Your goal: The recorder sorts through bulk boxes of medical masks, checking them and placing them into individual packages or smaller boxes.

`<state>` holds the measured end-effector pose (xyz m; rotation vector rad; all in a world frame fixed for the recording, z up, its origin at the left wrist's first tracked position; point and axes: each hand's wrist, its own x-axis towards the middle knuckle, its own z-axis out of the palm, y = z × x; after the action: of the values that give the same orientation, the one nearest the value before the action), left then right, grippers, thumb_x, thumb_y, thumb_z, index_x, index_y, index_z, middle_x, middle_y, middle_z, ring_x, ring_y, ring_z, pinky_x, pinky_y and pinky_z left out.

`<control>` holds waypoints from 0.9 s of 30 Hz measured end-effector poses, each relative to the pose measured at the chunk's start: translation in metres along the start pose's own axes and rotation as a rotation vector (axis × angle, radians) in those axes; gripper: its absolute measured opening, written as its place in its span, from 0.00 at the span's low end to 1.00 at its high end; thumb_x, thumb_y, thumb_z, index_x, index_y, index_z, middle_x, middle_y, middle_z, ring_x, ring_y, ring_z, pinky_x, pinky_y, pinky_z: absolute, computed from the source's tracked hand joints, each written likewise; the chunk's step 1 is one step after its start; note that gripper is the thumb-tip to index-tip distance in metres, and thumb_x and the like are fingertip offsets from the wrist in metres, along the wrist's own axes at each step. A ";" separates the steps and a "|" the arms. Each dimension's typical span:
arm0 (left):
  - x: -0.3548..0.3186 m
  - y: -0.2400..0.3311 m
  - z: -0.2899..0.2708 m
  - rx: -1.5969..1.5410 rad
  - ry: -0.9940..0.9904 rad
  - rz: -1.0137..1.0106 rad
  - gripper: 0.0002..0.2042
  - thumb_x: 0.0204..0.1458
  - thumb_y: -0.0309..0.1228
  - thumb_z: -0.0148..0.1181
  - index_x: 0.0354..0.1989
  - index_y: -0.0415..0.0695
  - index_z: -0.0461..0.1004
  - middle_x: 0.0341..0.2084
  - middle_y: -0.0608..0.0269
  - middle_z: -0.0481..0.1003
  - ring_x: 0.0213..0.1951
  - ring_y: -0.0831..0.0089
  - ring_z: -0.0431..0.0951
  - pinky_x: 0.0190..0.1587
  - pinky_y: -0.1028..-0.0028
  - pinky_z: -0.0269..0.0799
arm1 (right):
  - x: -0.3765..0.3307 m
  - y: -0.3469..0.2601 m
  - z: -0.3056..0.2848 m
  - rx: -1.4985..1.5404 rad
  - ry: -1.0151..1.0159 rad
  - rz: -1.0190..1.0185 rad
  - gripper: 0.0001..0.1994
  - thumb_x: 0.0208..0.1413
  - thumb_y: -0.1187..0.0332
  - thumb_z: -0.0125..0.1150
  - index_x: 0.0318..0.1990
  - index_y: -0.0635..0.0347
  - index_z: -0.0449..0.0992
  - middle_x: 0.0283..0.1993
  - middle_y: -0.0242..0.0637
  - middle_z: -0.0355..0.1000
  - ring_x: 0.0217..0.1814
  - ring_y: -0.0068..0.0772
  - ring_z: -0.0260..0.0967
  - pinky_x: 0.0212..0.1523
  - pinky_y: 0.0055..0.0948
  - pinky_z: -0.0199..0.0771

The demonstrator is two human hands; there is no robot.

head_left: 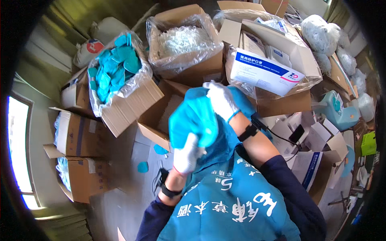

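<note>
My left hand (187, 154), in a white knit glove, is closed on the lower edge of a turquoise cup-shaped mask piece (191, 122). The piece is blurred, and I cannot tell whether it is one or several stacked. My right hand (221, 100), also gloved, is just beyond its upper right edge, over the teal apron (253, 180) on my lap. The right fingers are curled together; what they hold, if anything, is hidden. Similar turquoise mask pieces (116, 68) fill a plastic-lined carton (130, 106) at the far left.
A lined carton (201, 66) of clear, stringy material stands ahead. Right of it is an open carton of flat white packs (253, 44). Two stacked cartons (86, 134) stand at left. Loose turquoise pieces (143, 167) lie on the floor. White boxes (313, 134) crowd the right.
</note>
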<state>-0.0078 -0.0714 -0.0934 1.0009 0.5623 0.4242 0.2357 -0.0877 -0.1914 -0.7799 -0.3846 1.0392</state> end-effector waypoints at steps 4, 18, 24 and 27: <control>0.033 0.016 0.005 -0.522 -0.455 -0.199 0.24 0.63 0.50 0.40 0.13 0.55 0.57 0.09 0.76 0.52 0.11 0.79 0.50 0.17 0.76 0.46 | -0.079 -0.008 0.077 0.334 -0.336 0.249 0.36 0.56 0.42 0.54 0.60 0.65 0.62 0.52 0.43 0.70 0.29 0.22 0.68 0.49 0.32 0.73; 0.077 0.001 -0.044 0.256 -0.116 0.102 0.32 0.62 0.58 0.34 0.41 0.40 0.74 0.31 0.62 0.78 0.31 0.77 0.75 0.29 0.79 0.67 | -0.088 -0.066 0.064 -0.394 0.032 0.092 0.10 0.56 0.65 0.61 0.37 0.62 0.76 0.23 0.27 0.71 0.20 0.15 0.66 0.18 0.15 0.61; 0.081 0.021 -0.003 0.532 -0.072 0.095 0.14 0.60 0.40 0.56 0.37 0.40 0.76 0.23 0.67 0.76 0.21 0.83 0.70 0.23 0.80 0.65 | -0.080 -0.034 0.047 -0.102 0.074 0.247 0.18 0.58 0.54 0.58 0.39 0.64 0.75 0.20 0.28 0.66 0.16 0.16 0.61 0.18 0.16 0.60; 0.083 0.015 -0.006 0.478 0.008 0.220 0.16 0.60 0.43 0.55 0.36 0.40 0.77 0.22 0.63 0.77 0.21 0.78 0.74 0.23 0.76 0.66 | -0.089 -0.035 0.063 -0.192 -0.101 0.309 0.19 0.62 0.53 0.53 0.39 0.64 0.74 0.19 0.25 0.64 0.12 0.12 0.55 0.11 0.15 0.53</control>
<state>0.0517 -0.0125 -0.1029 1.5296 0.5760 0.5001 0.1763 -0.1509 -0.1167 -0.9815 -0.4647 1.3483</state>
